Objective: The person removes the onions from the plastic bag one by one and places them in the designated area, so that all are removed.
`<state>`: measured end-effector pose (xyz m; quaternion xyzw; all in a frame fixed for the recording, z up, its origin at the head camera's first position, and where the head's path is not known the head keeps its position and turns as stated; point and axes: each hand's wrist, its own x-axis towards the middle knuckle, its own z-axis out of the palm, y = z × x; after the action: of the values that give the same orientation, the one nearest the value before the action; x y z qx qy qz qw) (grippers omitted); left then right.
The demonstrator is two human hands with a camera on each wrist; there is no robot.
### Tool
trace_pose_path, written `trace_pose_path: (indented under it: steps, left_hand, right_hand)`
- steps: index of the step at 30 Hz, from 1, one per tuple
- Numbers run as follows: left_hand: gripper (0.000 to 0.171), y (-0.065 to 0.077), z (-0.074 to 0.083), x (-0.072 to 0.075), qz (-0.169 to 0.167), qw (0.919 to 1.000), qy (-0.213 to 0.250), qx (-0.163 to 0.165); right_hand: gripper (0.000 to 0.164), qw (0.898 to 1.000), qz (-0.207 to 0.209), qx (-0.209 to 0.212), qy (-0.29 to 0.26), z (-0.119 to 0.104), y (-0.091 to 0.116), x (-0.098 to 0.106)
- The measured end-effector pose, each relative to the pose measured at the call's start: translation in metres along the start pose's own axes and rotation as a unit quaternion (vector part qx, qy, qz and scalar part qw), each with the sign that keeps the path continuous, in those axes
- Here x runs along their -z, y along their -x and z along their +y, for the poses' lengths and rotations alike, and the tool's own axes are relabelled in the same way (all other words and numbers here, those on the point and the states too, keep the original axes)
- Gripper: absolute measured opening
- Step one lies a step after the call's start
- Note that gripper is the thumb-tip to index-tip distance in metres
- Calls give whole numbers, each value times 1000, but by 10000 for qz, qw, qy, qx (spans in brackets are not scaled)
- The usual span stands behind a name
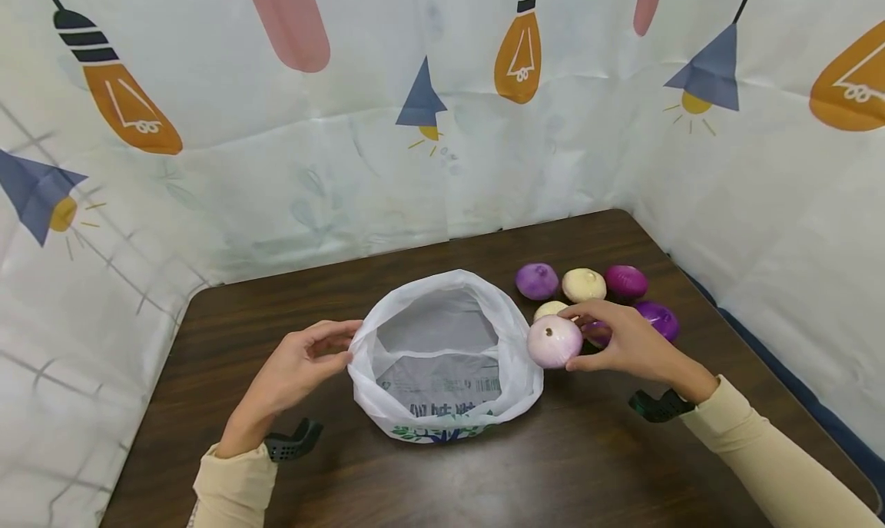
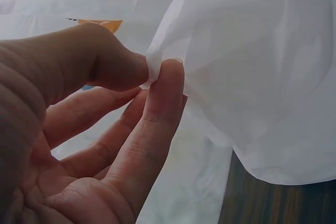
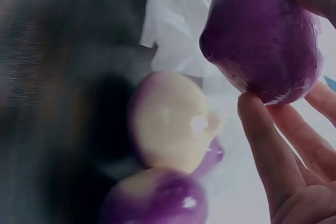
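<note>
A white plastic bag (image 1: 520, 382) with a green tree print stands on the table, its mouth spread wide and newsprint-like grey lettering showing inside. My left hand (image 1: 299, 368) pinches the bag's left rim between thumb and index finger; the left wrist view shows the thin plastic caught between the fingertips (image 2: 167, 77). Just past the bag's right rim, my right hand (image 1: 625, 343) grips an onion (image 1: 555, 342) by its side with thumb and fingers. This onion is pale pinkish in the head view and purple in the right wrist view.
Several more onions lie in a cluster behind and around the right hand: a purple onion (image 1: 537, 281), a cream onion (image 1: 584, 284) and a magenta onion (image 1: 626, 281) among them. The dark wooden table (image 1: 553, 466) backs onto a white printed curtain (image 1: 332, 174).
</note>
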<state>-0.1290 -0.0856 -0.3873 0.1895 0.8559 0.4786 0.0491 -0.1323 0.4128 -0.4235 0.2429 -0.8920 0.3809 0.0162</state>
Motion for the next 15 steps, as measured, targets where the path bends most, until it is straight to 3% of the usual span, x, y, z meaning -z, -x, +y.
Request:
trace_pose_path:
  steps: [5,15]
  left_hand:
    - [43,-2,0,0,-35,10000,0,-15]
    - [43,-3,2,1,-40,9999,-167,13]
  right_hand:
    - [64,9996,-27,35,-295,8,16,-4]
    - [62,9998,39,50,-187,20,38,-15]
